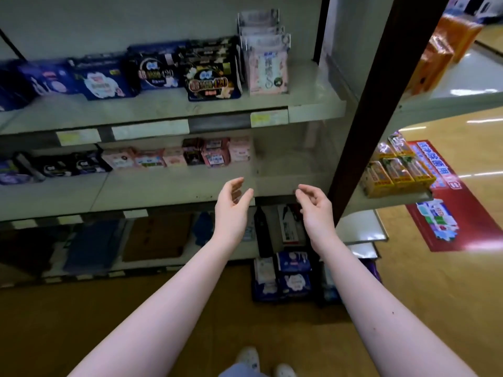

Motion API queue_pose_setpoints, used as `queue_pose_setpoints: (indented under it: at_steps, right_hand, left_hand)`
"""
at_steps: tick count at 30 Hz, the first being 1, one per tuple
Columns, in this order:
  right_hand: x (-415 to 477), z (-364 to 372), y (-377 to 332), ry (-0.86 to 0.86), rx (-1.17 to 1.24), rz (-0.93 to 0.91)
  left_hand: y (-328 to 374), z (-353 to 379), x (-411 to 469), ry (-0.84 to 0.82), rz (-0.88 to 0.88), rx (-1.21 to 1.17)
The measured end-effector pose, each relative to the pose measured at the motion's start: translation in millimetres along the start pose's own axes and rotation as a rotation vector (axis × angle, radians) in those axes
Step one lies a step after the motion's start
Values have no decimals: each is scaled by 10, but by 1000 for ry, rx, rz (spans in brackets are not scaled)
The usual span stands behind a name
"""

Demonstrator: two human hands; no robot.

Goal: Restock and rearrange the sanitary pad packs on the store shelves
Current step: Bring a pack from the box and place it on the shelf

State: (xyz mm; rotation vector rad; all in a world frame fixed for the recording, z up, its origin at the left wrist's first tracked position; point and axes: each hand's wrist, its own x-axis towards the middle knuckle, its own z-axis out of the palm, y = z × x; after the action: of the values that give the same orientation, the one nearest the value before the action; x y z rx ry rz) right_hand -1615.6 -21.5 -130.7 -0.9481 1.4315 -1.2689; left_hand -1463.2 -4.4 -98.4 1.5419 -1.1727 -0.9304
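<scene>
The sanitary pad packs sit in rows on two shelves. On the top shelf (313, 91) there are dark blue packs (100, 80) on the left, then a black pack (213, 77) with gold numbers, then a stack of tall pink packs (268, 69) at the right end of the row. On the middle shelf (288, 170) there are dark packs (62, 165) on the left and small pink packs (217, 153) beside them. The right part of this shelf is bare. More blue packs (294, 273) are piled low down on the floor by the bottom of the shelves.

The left hand (232, 202) and the right hand (314, 205) are held up in front of the middle shelf, near its front edge. The palms face each other. The fingers are loosely bent and spread a little. Both hands hold nothing and touch nothing.

White and yellow price tags (151, 130) run along the shelf edges. A dark post (367, 104) stands at the right end. Past it, yellow packs (394, 172) sit on a side shelf. A red sign (468, 213) lies flat on the tan floor. White shoes (249, 357) show at the bottom.
</scene>
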Motion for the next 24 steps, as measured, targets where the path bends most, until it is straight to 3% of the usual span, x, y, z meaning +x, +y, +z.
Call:
queue_pose_setpoints:
  at_steps: [12, 24]
  right_hand:
    - [60, 192, 900, 158, -169, 270]
    - [478, -66, 2152, 273, -161, 527]
  left_hand:
    - [-999, -87, 310, -131, -353, 2]
    - [-2091, 368, 469, -105, -461, 52]
